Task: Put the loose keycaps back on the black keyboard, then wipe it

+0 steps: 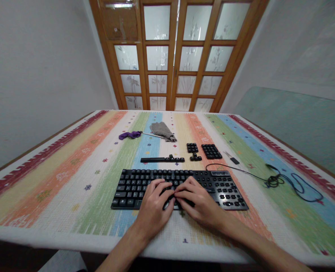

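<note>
A black keyboard (127, 189) lies before me, with its number-pad section at right showing bare switches. Over its lower middle, my left hand (156, 198) and my right hand (197, 198) meet at the fingertips. The fingers of both are bent and closed down among the keys; whatever they grip is hidden beneath them. Behind the keyboard sits a row of loose keycaps with a long space bar (153, 160). Further right are small groups of loose keycaps (192, 147), arrow keycaps (195, 157) and a larger block of number-pad keycaps (212, 151).
The keyboard's cable (275, 180) runs right and coils on the striped tablecloth (96, 151). A small black piece with thin metal prongs (234, 160) lies near the number keycaps. Farther back are a grey cloth (163, 130) and a purple cloth (130, 135) on a stick.
</note>
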{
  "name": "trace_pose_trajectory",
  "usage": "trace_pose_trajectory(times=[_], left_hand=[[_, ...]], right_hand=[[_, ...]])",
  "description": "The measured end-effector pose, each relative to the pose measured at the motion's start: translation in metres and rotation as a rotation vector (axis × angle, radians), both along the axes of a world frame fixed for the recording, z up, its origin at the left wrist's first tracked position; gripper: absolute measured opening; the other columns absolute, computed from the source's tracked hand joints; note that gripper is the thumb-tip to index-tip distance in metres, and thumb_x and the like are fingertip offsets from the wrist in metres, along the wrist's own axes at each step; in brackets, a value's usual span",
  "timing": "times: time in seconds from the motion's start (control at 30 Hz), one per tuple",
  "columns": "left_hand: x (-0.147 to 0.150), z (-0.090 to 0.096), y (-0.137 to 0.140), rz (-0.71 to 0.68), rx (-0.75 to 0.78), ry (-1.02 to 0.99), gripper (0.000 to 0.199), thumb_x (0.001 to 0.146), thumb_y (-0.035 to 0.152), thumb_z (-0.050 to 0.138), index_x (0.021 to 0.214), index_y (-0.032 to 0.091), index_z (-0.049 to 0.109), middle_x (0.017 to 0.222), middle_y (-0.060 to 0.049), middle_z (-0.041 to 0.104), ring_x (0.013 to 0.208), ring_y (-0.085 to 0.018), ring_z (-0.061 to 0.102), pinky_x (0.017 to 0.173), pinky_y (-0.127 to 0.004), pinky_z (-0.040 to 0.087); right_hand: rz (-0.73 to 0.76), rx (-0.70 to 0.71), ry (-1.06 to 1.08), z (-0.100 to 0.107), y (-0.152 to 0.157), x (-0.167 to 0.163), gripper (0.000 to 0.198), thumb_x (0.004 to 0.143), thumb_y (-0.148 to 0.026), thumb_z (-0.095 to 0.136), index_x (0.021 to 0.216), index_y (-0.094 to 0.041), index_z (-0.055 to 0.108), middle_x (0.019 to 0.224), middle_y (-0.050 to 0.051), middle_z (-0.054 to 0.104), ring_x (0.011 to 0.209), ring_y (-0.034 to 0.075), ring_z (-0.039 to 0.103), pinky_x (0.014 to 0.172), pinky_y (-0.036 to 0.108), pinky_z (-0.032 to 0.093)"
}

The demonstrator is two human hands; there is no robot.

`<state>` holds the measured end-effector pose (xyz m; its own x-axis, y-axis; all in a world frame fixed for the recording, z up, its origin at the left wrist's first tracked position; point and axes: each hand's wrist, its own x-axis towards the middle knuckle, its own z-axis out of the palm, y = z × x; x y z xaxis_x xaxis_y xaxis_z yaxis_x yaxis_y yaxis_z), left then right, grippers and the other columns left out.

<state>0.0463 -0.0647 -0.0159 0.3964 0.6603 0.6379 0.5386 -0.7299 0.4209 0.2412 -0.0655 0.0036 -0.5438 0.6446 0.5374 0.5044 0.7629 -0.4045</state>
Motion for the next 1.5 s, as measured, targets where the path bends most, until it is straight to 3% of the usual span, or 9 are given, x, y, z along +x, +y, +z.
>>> trace_pose_trajectory(times=[0.2,0.43,0.6,1.1,1.33,1.5], left_hand=[[0.001,-0.002,0.000,-0.008,-0.004,-0.008,0.018,0.089,0.009,0.062,0.104,0.017,0.068,0.114,-0.010,0.066,0.116,-0.029,0.052,0.097,-0.051,0.053],[0.002,-0.003,0.001,-0.015,0.015,-0.006,0.013,0.091,0.012,0.063,0.102,0.018,0.068,0.115,-0.009,0.066,0.116,-0.028,0.051,0.097,-0.051,0.052],[0.003,-0.001,0.001,-0.007,0.040,0.038,0.008,0.091,0.011,0.061,0.092,0.016,0.067,0.116,-0.009,0.065,0.117,-0.030,0.050,0.096,-0.052,0.052],[0.002,0.000,-0.004,0.018,0.091,0.168,0.015,0.091,0.013,0.058,0.100,0.017,0.069,0.121,-0.011,0.065,0.121,-0.035,0.053,0.098,-0.059,0.051],[0.000,-0.004,-0.005,0.000,0.080,0.147,0.020,0.094,0.013,0.053,0.107,0.016,0.068,0.126,-0.013,0.066,0.128,-0.033,0.053,0.101,-0.057,0.052],[0.000,-0.007,-0.008,-0.014,0.073,0.136,0.023,0.093,0.012,0.053,0.111,0.014,0.067,0.127,-0.013,0.066,0.134,-0.032,0.051,0.106,-0.056,0.051]], right_hand=[[-0.001,0.108,-0.089,-0.003,-0.003,0.001,0.021,0.087,-0.007,0.054,0.096,-0.012,0.072,0.088,0.011,0.069,0.083,0.024,0.051,0.073,0.042,0.052],[-0.001,0.123,0.050,-0.004,-0.001,0.008,0.025,0.084,-0.005,0.055,0.100,-0.016,0.071,0.095,0.008,0.075,0.082,0.022,0.053,0.071,0.040,0.053],[-0.014,0.120,-0.073,-0.002,-0.005,0.008,0.021,0.088,-0.007,0.053,0.098,-0.014,0.071,0.094,0.010,0.073,0.084,0.023,0.053,0.074,0.041,0.052],[-0.024,0.177,-0.225,-0.009,-0.006,0.002,0.018,0.091,-0.007,0.052,0.084,-0.013,0.067,0.083,0.009,0.066,0.079,0.021,0.048,0.072,0.036,0.046],[0.061,0.039,-0.122,0.011,0.005,0.007,0.019,0.090,-0.009,0.053,0.088,-0.016,0.071,0.085,0.007,0.071,0.080,0.020,0.051,0.077,0.037,0.047],[0.025,0.060,-0.099,0.030,0.040,0.017,0.016,0.089,-0.010,0.056,0.087,-0.016,0.071,0.085,0.007,0.072,0.082,0.020,0.054,0.079,0.036,0.047]])
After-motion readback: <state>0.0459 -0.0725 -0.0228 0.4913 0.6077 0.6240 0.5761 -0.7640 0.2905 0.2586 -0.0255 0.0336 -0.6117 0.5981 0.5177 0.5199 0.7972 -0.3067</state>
